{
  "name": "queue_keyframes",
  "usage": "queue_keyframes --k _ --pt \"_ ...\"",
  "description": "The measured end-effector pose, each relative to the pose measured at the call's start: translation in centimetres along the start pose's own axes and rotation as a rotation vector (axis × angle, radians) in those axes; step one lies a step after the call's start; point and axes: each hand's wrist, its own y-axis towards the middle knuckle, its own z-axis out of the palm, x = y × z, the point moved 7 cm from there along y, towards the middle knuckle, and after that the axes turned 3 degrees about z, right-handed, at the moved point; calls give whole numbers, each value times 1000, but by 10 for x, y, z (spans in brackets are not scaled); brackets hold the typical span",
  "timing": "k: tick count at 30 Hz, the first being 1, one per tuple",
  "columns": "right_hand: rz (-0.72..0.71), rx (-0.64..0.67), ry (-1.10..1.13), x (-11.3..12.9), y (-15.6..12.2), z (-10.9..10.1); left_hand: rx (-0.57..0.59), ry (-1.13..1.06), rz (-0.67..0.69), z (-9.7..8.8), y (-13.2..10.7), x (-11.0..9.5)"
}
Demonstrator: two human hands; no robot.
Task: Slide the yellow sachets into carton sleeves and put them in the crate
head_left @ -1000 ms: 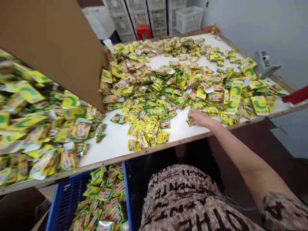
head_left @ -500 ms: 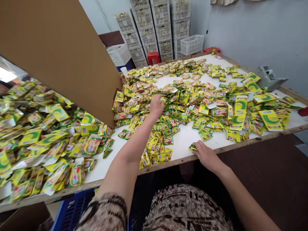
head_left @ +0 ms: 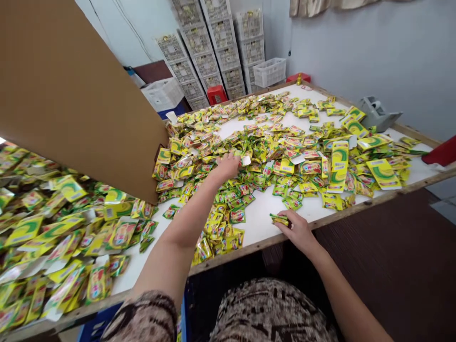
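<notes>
Over the heap of packets in the middle of the table, my left hand (head_left: 228,166) is closed on a small yellow carton (head_left: 245,161), whose white end flap shows beside the fingers. My palm hides most of this carton. Near the front edge, my right hand (head_left: 298,231) pinches a few small green-and-yellow sachets (head_left: 280,219) between thumb and fingers, just above the white tabletop (head_left: 259,214). Loose green sachets (head_left: 237,195) lie below my left hand. Yellow sachets (head_left: 223,235) are gathered at the front edge between my arms.
A tall brown cardboard sheet (head_left: 89,95) stands on the left, with many cartons (head_left: 67,228) beyond it. Flat yellow cartons (head_left: 338,166) and a grey tape dispenser (head_left: 379,114) are at the right. White crates (head_left: 221,40) are stacked behind. A red sleeve-like object (head_left: 441,152) enters at right.
My left hand has come down onto the carton with the white flap. My right hand has turned slightly, showing more of its sachets. The camera view has swung to the right.
</notes>
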Motion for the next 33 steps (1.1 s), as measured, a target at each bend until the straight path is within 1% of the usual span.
queue_keyframes --k 3,5,6,7,8,10,12,15,17,18,20,22,24,27,29,30,31,33 --pt "126 -69 227 3 8 -11 -136 -60 15 8 -70 -28" --pt "192 -135 394 12 18 -17 -166 -201 -3 22 -112 -50" --pt "191 -166 437 20 24 -19 -159 -290 -19 32 -128 -61" --pt "160 -180 436 30 30 -19 -152 -377 -39 41 -142 -71" --pt "115 -182 390 41 37 -18 -157 -455 -64 50 -154 -81" --pt "13 -147 202 57 46 -11 -205 -568 -116 63 -169 -95" --pt "-70 -57 -15 66 50 1 -262 -635 -168 73 -178 -103" --pt "-133 174 -258 68 48 20 -320 -726 -207 86 -183 -112" --pt "-143 300 -376 69 45 26 -365 -840 -203 94 -184 -114" --pt "-146 327 -419 71 44 26 -381 -926 -198 98 -184 -115" --pt "-134 300 -454 78 45 21 -384 -1148 -180 106 -183 -114" --pt "-133 225 -422 87 48 16 -358 -1375 -137 112 -181 -115" --pt "-187 165 -401 96 47 16 -337 -1541 -89 115 -181 -115" --pt "-309 178 -427 102 36 27 -357 -1667 -25 113 -184 -113" --pt "-322 186 -367 99 28 31 -363 -1728 -2 111 -186 -112" --pt "-293 152 -293 96 25 29 -355 -1755 -1 110 -188 -112" --pt "-238 89 -196 90 22 23 -335 -1781 -5 110 -190 -112" --pt "-38 -32 34 71 19 12 -285 -1852 -25 109 -193 -111"
